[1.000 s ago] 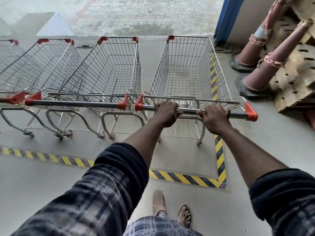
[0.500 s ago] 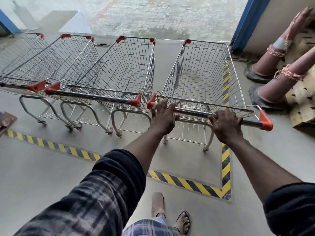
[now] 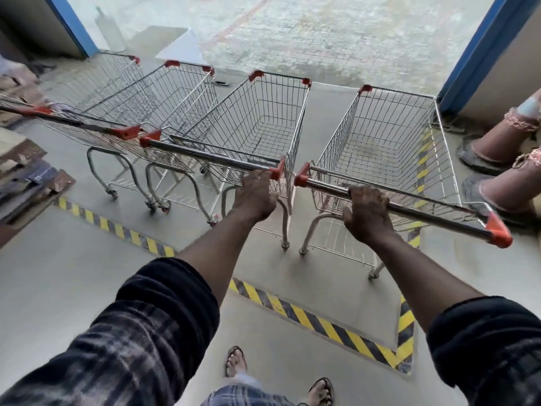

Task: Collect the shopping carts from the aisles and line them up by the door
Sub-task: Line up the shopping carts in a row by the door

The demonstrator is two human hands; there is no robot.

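Left hand (image 3: 254,197) has quit the right cart (image 3: 389,142) and now lies on the next cart's (image 3: 263,121) bar (image 3: 210,158), fingers over it beside the red cap (image 3: 276,172); whether they wrap it cannot be told. Right hand (image 3: 367,213) stays curled round the right cart's handle (image 3: 424,213), arm straight. Both baskets stretch ahead of the grips toward the door frame (image 3: 480,51), side by side.

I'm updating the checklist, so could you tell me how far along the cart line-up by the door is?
Done: three carts stand side by side inside the striped floor marking by the blue door frame. In hand: the fourth cart, at the right end; the right hand grips its handle, the left hand touches the neighbouring cart. Left: letting go; any carts elsewhere are out of view.
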